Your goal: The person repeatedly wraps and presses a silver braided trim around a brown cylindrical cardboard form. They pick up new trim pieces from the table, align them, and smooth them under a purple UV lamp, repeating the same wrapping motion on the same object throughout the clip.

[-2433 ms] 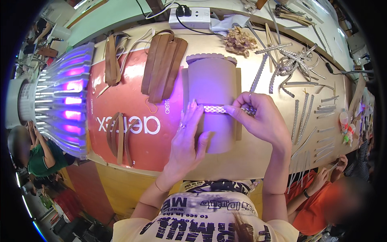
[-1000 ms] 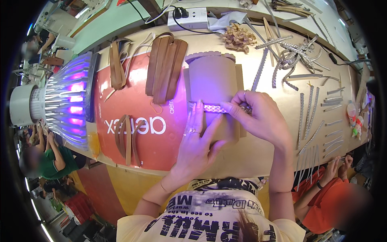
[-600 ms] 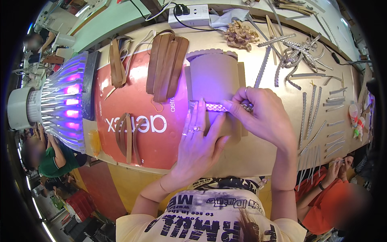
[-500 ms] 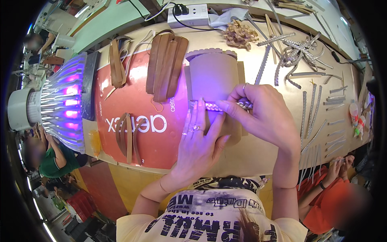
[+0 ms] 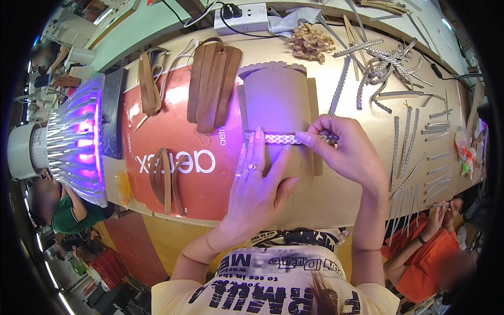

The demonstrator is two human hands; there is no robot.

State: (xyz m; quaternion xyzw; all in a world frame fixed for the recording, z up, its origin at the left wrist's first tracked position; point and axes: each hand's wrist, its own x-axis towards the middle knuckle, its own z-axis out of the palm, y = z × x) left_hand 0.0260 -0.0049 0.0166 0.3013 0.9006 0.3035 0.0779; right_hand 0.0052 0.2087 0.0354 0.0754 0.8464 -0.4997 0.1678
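A silvery braided strip (image 5: pixel 282 139) lies sideways across a tan, flat panel (image 5: pixel 276 100) with a scalloped far edge. My left hand (image 5: pixel 257 186) rests flat with its fingers stretched out, and its fingertips press the strip's left end against the panel. Toward the other end, my right hand (image 5: pixel 349 152) pinches the braid between thumb and fingers; part of the strip is hidden behind them. Between the two hands the braid runs nearly straight along the panel.
A lamp with a ribbed metal body (image 5: pixel 79 136) glows purple at left. Brown leather strips (image 5: pixel 212 86) lie on a red sheet (image 5: pixel 202 191). A braid tangle (image 5: pixel 388 65), short grey strips (image 5: pixel 437 157) and a power strip (image 5: pixel 240 20) surround the work. A person in orange (image 5: pixel 420 268) sits at right.
My right hand has slid a little to the right along the braid, so more of it shows between my hands. My left hand stays pressed in place.
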